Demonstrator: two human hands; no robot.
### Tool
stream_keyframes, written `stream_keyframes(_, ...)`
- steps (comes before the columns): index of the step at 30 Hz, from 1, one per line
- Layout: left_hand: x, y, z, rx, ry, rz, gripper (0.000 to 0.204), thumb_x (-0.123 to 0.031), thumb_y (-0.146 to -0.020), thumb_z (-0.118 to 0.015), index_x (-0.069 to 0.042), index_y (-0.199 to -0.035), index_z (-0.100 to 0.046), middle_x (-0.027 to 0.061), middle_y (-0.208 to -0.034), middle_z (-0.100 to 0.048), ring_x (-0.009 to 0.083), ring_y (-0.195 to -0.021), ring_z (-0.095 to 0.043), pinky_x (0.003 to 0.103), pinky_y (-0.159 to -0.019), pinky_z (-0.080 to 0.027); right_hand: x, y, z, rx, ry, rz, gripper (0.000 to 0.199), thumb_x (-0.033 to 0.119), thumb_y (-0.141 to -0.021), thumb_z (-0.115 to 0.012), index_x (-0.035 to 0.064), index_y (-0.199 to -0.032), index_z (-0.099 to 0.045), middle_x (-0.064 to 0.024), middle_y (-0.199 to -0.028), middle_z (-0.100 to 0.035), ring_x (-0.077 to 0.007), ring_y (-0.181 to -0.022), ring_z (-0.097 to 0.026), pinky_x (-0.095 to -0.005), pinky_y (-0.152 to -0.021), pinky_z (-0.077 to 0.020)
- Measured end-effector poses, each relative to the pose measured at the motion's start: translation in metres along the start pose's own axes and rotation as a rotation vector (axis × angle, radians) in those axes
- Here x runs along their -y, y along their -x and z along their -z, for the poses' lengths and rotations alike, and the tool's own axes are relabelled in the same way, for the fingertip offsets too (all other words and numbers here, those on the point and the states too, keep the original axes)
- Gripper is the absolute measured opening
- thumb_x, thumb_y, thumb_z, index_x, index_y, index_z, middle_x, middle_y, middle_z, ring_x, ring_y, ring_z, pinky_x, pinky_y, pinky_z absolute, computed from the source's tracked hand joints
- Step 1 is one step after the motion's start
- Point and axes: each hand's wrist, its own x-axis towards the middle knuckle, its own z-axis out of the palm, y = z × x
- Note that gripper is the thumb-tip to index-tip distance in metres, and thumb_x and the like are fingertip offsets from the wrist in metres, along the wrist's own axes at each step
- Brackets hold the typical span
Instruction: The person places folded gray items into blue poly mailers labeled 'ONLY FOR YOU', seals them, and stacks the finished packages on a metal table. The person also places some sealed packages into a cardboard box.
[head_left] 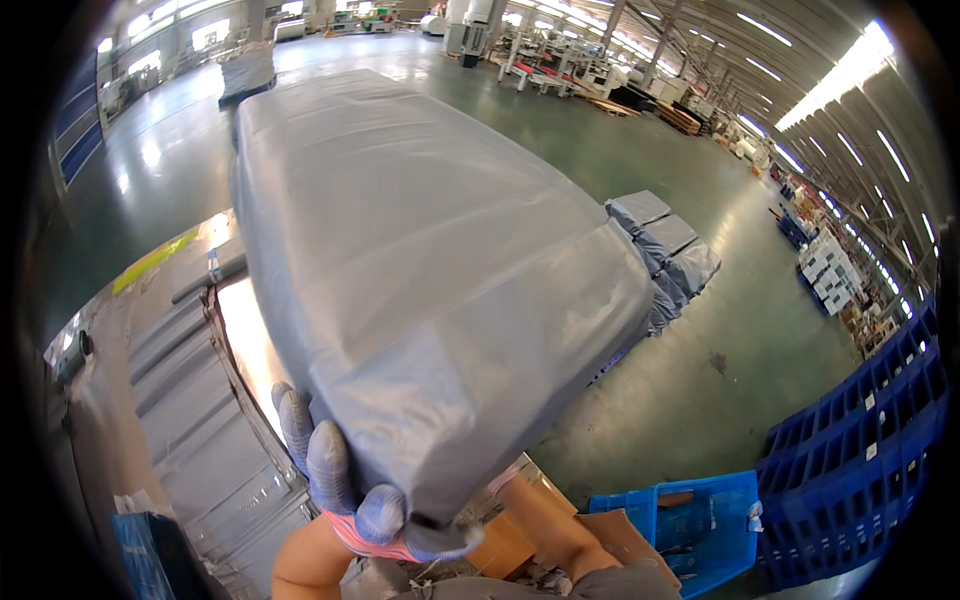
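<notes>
A large grey plastic-wrapped package (430,240) fills the middle of the head view, tilted, with its near end close to me. My left hand (345,490), in a grey-blue knitted glove with a pink cuff, grips its lower left corner, fingers bent along the wrap. My right forearm (555,530) reaches up to the package's near right side. Beyond the wrist, my right hand is hidden behind the package, so its fingers do not show.
Grey wrapped packages (190,390) lie in a row to the left. Another wrapped stack (670,245) stands on the floor beyond, at right. A blue bin (715,520), a cardboard box (630,540) and stacked blue pallets (860,450) are near right. Machinery (550,60) stands far off.
</notes>
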Motion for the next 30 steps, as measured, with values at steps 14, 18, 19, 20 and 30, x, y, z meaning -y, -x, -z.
stream_keyframes(14, 0.162, 0.09, 0.009, 0.014, 0.098, 0.61, 0.059, -0.023, -0.082, -0.054, -0.006, -0.13, -0.025, 0.0153, -0.127, -0.035, 0.0274, -0.114, -0.039, 0.04, -0.096, -0.036, -0.084, -0.077, -0.093, 0.029, -0.374, -0.02, 0.042, 0.039, -0.089, -0.049, 0.0096, -0.119, -0.047, -0.0029, -0.118, -0.054, -0.0163, -0.11, -0.048, -0.0323, -0.095, -0.0386)
stream_keyframes(18, 0.2, 0.09, 0.024, -0.051, 0.009, 0.68, 0.055, -0.02, -0.081, -0.055, -0.005, -0.128, -0.03, 0.0143, -0.124, -0.039, 0.0254, -0.112, -0.041, 0.038, -0.095, -0.037, -0.086, -0.093, -0.119, 0.13, -0.29, -0.098, 0.04, 0.036, -0.09, -0.045, 0.0114, -0.121, -0.043, -0.0036, -0.122, -0.048, -0.0171, -0.109, -0.046, -0.0319, -0.097, -0.0361)
stream_keyframes(19, 0.205, 0.088, 0.032, -0.082, -0.018, 0.685, 0.054, -0.019, -0.081, -0.055, -0.005, -0.127, -0.031, 0.0141, -0.124, -0.04, 0.025, -0.111, -0.042, 0.038, -0.095, -0.037, -0.088, -0.096, -0.127, 0.136, -0.286, -0.108, 0.041, 0.037, -0.09, -0.045, 0.0116, -0.122, -0.042, -0.004, -0.123, -0.047, -0.0178, -0.111, -0.045, -0.0324, -0.097, -0.0353)
stream_keyframes(20, 0.207, 0.086, 0.036, -0.101, -0.045, 0.689, 0.053, -0.018, -0.081, -0.055, -0.005, -0.127, -0.032, 0.0139, -0.123, -0.04, 0.0245, -0.11, -0.043, 0.037, -0.095, -0.038, -0.089, -0.099, -0.132, 0.141, -0.28, -0.116, 0.042, 0.037, -0.09, -0.045, 0.0118, -0.123, -0.041, -0.0044, -0.124, -0.045, -0.0185, -0.112, -0.043, -0.033, -0.098, -0.0344)
stream_keyframes(30, 0.236, 0.019, 0.044, -0.114, -0.177, 0.622, 0.044, -0.009, -0.08, -0.057, -0.002, -0.121, -0.042, 0.0115, -0.115, -0.05, 0.0196, -0.103, -0.05, 0.032, -0.092, -0.042, -0.071, -0.16, -0.199, 0.194, -0.112, -0.095, 0.053, 0.038, -0.088, -0.045, 0.0141, -0.133, -0.029, -0.0084, -0.135, -0.032, -0.0259, -0.122, -0.031, -0.039, -0.103, -0.0258)
